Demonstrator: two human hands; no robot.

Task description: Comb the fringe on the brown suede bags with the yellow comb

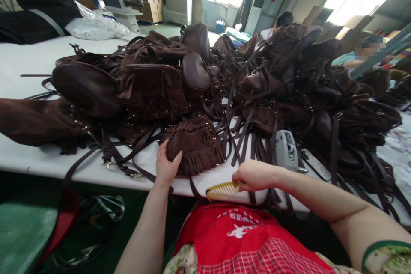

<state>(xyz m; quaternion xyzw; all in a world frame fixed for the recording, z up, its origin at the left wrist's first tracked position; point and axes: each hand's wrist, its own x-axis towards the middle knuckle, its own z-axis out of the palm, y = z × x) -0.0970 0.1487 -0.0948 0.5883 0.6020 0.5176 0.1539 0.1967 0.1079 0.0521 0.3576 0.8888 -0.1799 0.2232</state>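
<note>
White lettering, too blurred to be read, is printed on the red apron point(212, 235). Above it, at the table's point(28, 156) near edge, the yellow comb point(221, 190) is gripped in the closed right hand point(252, 175), laid sideways, tip leftward, teeth downward. Beyond, the fringed bag's point(195, 147) left end is touched by the open left hand point(167, 163), thumb spread; its long axis runs left-right, fringe nearward. Behind, brown bags point(154, 90) are heaped.
</note>
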